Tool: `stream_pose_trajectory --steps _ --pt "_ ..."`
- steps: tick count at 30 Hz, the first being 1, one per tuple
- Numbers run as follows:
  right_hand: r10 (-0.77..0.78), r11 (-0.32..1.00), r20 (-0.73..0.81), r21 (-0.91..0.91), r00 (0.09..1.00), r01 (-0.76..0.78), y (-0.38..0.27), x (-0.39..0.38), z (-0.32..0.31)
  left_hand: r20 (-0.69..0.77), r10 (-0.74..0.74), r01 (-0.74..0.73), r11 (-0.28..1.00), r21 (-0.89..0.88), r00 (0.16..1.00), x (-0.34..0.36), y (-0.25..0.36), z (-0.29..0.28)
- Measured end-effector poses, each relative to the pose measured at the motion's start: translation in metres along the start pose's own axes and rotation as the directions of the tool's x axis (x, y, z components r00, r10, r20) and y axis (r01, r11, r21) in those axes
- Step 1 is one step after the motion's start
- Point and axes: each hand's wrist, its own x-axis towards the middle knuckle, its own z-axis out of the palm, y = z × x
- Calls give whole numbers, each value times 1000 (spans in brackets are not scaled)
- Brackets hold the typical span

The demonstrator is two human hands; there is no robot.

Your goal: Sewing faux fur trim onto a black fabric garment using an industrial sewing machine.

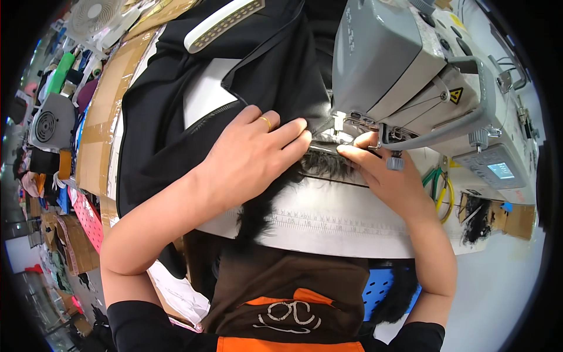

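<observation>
A grey sewing machine (381, 64), black cloth (158, 135) spread left of it and reaching its needle area; left hand (249, 155) just left of that, fingers loosely outstretched on the cloth; right hand (396, 182) in front of the machine, partly behind its guard (422, 142), thumb and finger near black fur (328, 164), whether pinching I cannot tell; white lamp (226, 23) left of the machine; yellow-handled scissors (451, 198) beside its base
</observation>
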Motion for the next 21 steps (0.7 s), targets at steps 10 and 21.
stream_pose_trajectory --steps 10,21 --pt "134 991 73 -37 988 -131 23 -14 -5 49 154 -159 981 113 987 23 -13 4" --pt "121 992 79 -41 989 -118 17 -13 -3 -104 283 -298 937 -182 953 19 -36 21"
